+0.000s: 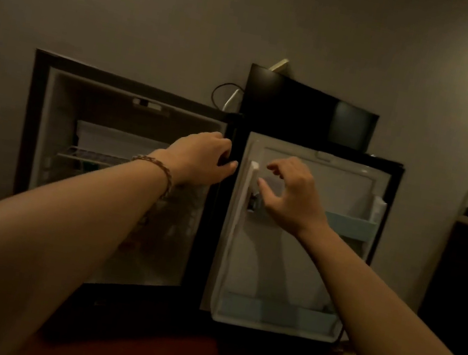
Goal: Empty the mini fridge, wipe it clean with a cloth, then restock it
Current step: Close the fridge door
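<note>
One mini fridge [48,125] stands open on a dark cabinet [134,344], cavity facing the camera and its door [289,265] swung fully right, inner face outward — the door's long axis upright. Left hand [201,160] curls around the fridge's right front edge at the hinge side, gripping it. Right hand [289,195] hovers before the door's upper shelf [352,225], fingers spread loosely, holding nothing. Inside, a wire shelf [89,155] lies level.
</note>
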